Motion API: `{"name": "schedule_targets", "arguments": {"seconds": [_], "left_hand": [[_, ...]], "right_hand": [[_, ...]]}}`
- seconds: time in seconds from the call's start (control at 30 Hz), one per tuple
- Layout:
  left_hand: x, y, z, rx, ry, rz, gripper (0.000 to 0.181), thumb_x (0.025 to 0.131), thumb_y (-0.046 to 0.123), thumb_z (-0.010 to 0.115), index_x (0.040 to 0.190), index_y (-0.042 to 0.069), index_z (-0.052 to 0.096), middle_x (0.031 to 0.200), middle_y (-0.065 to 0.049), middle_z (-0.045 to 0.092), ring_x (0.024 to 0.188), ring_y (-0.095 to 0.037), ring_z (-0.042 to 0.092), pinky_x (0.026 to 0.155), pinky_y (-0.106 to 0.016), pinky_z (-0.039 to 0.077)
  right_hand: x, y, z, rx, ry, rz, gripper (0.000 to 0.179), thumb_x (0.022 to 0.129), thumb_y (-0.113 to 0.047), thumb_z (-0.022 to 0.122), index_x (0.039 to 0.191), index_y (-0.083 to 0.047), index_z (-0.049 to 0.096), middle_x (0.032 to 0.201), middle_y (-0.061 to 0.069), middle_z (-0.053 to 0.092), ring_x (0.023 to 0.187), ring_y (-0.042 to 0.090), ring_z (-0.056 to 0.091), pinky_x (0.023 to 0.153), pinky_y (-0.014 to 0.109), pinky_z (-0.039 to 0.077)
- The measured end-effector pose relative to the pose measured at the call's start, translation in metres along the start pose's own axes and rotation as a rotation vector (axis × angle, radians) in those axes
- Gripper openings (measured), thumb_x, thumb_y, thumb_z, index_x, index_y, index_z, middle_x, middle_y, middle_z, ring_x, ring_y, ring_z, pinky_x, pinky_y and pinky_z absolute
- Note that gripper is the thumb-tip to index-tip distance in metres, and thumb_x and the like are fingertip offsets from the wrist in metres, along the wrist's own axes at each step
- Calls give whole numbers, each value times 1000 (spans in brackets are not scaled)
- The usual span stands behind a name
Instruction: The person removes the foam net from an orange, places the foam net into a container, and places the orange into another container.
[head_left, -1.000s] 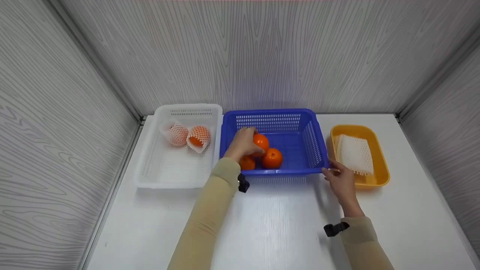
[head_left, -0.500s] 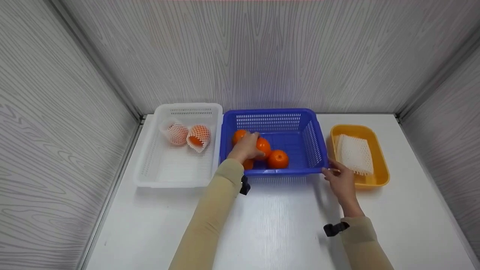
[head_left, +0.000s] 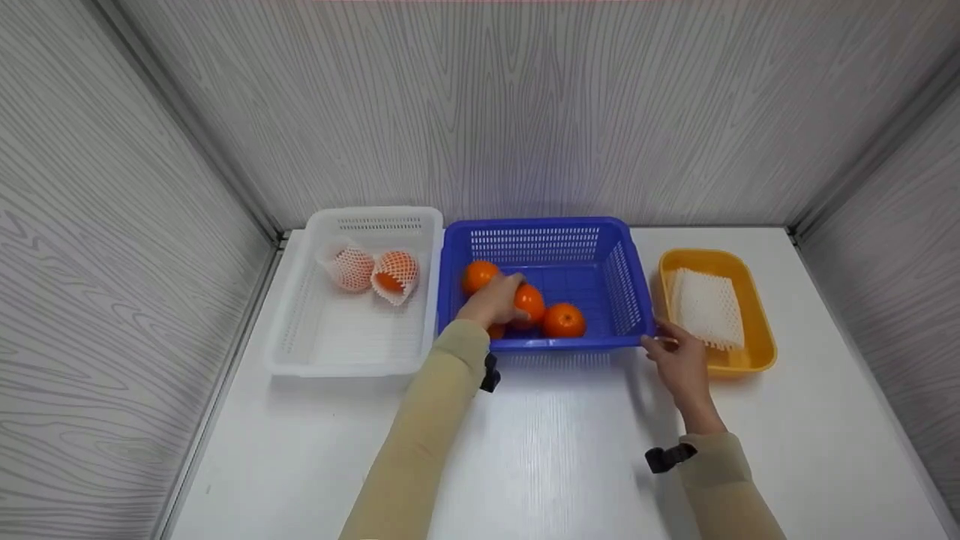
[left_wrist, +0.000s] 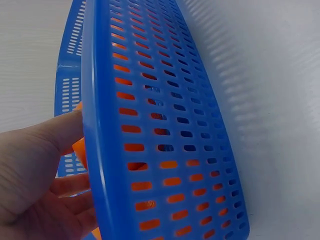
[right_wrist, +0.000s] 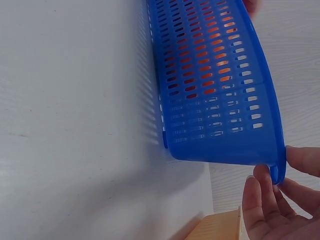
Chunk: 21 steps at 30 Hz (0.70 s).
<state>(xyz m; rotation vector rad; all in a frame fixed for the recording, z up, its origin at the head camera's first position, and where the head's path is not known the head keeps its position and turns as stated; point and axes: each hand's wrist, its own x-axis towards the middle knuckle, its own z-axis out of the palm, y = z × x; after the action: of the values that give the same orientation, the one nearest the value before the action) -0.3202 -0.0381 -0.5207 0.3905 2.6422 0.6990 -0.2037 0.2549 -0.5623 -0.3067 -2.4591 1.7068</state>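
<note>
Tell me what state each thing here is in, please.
Left hand: gripping a bare orange.
Right hand: holding the near right corner of the blue basket.
Blue basket: open-topped, containing bare oranges.
White basket: open-topped, containing two net-wrapped fruits.
Net-wrapped fruits: sleeved, one partly exposed.
Yellow tray: containing white foam netting.
White foam netting: flattened.

Grey wood-grain walls (head_left: 510, 112) around white tabletop (head_left: 555, 450)

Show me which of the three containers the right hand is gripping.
The blue basket in the middle: the right hand pinches its near right corner. Neither the white basket nor the yellow tray has a hand on it.
</note>
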Motion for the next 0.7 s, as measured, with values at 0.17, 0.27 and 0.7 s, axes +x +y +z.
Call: {"name": "schedule_targets", "arguments": {"seconds": [0.17,0.27,0.7], "left_hand": [[-2,1,1,5,-62,-16,64,91,27,72,146,12,45,142,-10,51,125,-26,49,108,-46,35],[-4,0,-3,-7,-107,-30,62,92,31,70,147,14,45,143,-7,51,124,-25,49,109,-46,34],[-12,-1,-45,-34,-150,30,59,94,37,66,145,12,49,145,-9,48,130,-25,46,108,-46,35]], "right_hand": [[0,0,-1,-2,-8,3,45,95,-8,64,137,4,53,120,23,59,93,18,60,73,19,54],[1,0,-1,-9,-12,4,45,95,-9,64,137,3,53,121,21,60,94,19,60,73,19,54],[0,-6,-5,-84,-49,48,49,97,-16,63,141,-1,50,129,20,56,108,28,56,79,19,50]]}}
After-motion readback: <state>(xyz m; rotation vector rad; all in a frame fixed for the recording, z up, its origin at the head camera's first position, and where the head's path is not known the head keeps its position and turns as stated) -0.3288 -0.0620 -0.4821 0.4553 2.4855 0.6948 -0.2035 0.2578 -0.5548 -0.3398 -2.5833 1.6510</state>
